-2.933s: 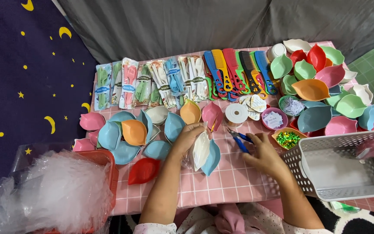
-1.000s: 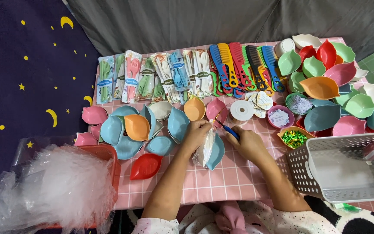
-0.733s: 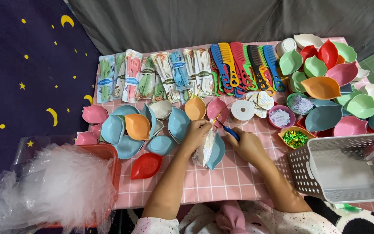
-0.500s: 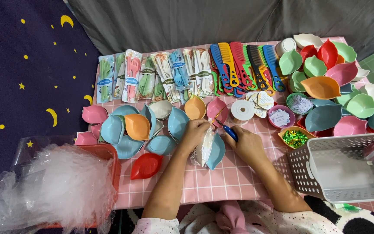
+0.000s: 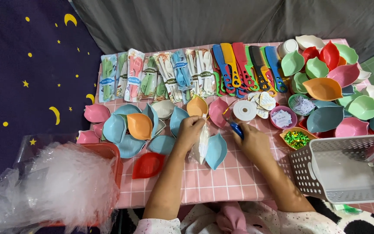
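Left hand closed on the top of a clear bag wrapping a blue leaf-shaped dish, pinching the gathered plastic. Right hand clamped around blue-handled scissors, blades pointing up-left toward the bag's neck. Compared with three seconds back, both hands drawn closer together: then well apart with the dish lying loose between them, now nearly meeting over it, and since the last half second hardly shifted at all. Judged from that: dish bagged, tie-off or trimming in hand.

Dish and bag resting on the pink checked counter, just below an orange dish and a pink one. One white ribbon spool just above the right hand. One red dish to the lower left. About nine cutlery packs in a row at the back, roughly seven combs beside them. One white basket at right, one heap of clear bags at left. Loose dishes too many and overlapped to count exactly.
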